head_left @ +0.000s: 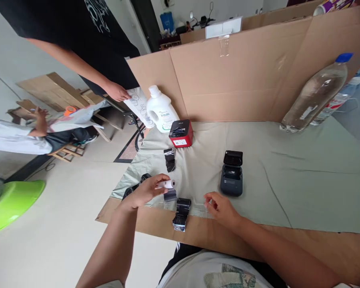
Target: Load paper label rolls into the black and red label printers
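Note:
My left hand (148,190) pinches a small white paper roll (167,184) on its side above the table's front left. My right hand (220,207) hovers left of and nearer than the printer, fingers loosely curled and apart, nothing visible in them. A small black label printer (231,185) lies with its lid (233,158) flipped back and its compartment exposed. Crumpled black wrappers are scattered around my left hand: one (169,160) beyond it, another (181,214) near the table edge, a dark piece (170,195) just under the roll. More black wrapping (132,190) is partly hidden behind my left hand.
A red and black box-shaped device (181,134) stands beside a white jug (162,110). A cardboard panel (228,80) walls the back. Large clear bottles (318,96) stand at the right. Another person's hand (117,91) holds a patterned sheet at the left; someone else sits farther off.

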Demonstrator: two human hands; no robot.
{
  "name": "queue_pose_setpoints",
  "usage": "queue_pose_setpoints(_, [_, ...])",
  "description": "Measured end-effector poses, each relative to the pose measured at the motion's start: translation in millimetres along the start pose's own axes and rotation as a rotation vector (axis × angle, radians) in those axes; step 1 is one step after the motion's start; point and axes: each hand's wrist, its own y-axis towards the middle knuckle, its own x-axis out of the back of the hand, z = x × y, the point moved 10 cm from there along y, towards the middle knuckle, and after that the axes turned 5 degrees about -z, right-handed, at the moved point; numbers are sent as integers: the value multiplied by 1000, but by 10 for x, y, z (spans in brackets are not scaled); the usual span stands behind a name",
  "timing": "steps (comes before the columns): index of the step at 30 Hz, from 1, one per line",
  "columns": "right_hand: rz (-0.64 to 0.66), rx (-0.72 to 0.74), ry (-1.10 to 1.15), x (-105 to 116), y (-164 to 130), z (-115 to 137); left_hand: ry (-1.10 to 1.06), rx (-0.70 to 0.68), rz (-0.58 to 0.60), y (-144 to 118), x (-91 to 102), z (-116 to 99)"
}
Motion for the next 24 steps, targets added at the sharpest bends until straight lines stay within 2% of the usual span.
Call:
queue_pose_setpoints(2, [-154, 119, -103, 484, 1, 11, -163, -136, 85, 170, -272, -425])
queue_pose_setpoints(4, [-379, 167, -199, 997, -18, -87, -213, -283, 111, 377, -593, -841])
queue_pose_setpoints(6, [-590, 127, -246, 1418, -62, -289, -164, -429, 121, 585, -956, -1213])
queue_pose_setpoints(8, [-740, 49, -250, 1682, -113, -512, -53, -510, 96, 791, -1291, -1472])
queue_pose_setpoints(11, [-797, -35, -216, 1775, -130, -731, 203, -540, 49, 1036, -1684, -1656])
queue_pose_setpoints(14, [-755, -46, -186, 1711, -99, -783, 366, -525, 61, 1159, -1902, -1654])
queue_pose_setpoints(16, [-747, -59, -174, 1692, -94, -801, 384, -522, 55, 1187, -1915, -1624])
queue_pose_setpoints(21, [-722, -87, -168, 1668, -72, -848, 379, -593, 0, 1182, -1790, -1649])
queue_pose_setpoints(24, [-711, -91, -170, 1650, -57, -853, 412, -570, 25, 1222, -1831, -1632])
